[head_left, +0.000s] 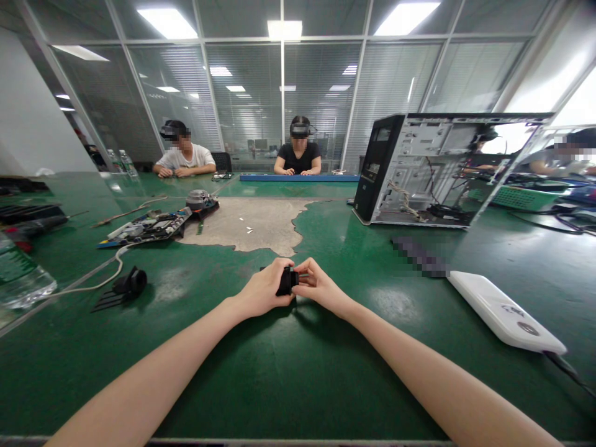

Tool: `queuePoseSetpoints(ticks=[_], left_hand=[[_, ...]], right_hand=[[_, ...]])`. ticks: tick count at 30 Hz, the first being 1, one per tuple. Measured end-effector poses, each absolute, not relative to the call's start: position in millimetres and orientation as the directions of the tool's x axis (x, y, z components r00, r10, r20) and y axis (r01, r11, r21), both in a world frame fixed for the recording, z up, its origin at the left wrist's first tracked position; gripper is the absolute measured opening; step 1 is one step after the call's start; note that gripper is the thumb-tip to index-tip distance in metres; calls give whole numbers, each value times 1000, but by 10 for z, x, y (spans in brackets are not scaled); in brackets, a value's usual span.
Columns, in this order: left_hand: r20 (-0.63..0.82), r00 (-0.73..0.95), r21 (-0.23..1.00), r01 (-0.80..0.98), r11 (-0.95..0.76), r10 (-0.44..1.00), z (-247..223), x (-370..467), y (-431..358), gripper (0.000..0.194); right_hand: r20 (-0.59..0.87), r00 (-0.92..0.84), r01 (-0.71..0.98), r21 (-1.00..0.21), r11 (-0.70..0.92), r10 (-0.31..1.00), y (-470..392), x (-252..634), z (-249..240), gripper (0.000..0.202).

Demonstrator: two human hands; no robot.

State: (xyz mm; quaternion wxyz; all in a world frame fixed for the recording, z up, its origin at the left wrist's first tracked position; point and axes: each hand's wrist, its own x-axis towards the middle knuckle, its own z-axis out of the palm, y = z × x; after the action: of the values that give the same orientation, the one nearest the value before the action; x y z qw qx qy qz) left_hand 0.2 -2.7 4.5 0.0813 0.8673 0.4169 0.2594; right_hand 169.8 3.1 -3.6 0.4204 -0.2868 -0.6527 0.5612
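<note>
Between my hands, just above the table's middle, is a small black part [284, 287] with a rounded, ringed end pointing right. My left hand [261, 290] is closed around its body, thumb on top and fingers below. The fingertips of my right hand [321, 287] pinch the rounded end. My fingers cover much of the part, so its exact kind is hidden. To the left, on the green table [223, 372], lies another black part [125, 287] with a round ring and flat prongs.
A circuit board [149, 228] and a heatsink-like unit [201, 200] lie at left, by a bottle [23, 273] and a cable [118, 257]. An opened computer case [419, 171] stands right, beyond a white power bank [505, 310]. Two people sit opposite.
</note>
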Motion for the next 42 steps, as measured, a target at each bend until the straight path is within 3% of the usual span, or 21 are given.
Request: queuePoseSetpoints(ticks=[4,11,16,19,25,32,37,42], left_hand=[[384,518,355,681,-641,764,47,6,-25,54],[386,527,358,671,-649,757,51,2,-23,54],[390,519,354,678,-644,761,36,4,-17,55],[394,509,354,685,-637,765,21,15,-18,56],[396,525,352,671,-653,753,11,43,-37,57],[397,517,346,681,-646,758,6,39,-43,54],[407,513,342,682,-647,756,8,41,-49,55],[415,499,348,685,-640,760,3,44,-44,55]], right_hand=[[238,-451,-86,-971,224,860,44,1695,-43,21],[144,-429,-40,-989,141,892,45,1734,-23,34],[136,-350,-8,-990,142,927,88,1738,-52,31],[131,-409,-13,-990,137,903,122,1712,-57,28],[137,-445,31,-985,168,885,148,1697,-39,32],[255,-438,13,-957,289,862,73,1702,-72,32],[223,-440,-8,-970,245,870,39,1704,-63,20],[229,-423,22,-965,263,877,52,1695,-59,24]])
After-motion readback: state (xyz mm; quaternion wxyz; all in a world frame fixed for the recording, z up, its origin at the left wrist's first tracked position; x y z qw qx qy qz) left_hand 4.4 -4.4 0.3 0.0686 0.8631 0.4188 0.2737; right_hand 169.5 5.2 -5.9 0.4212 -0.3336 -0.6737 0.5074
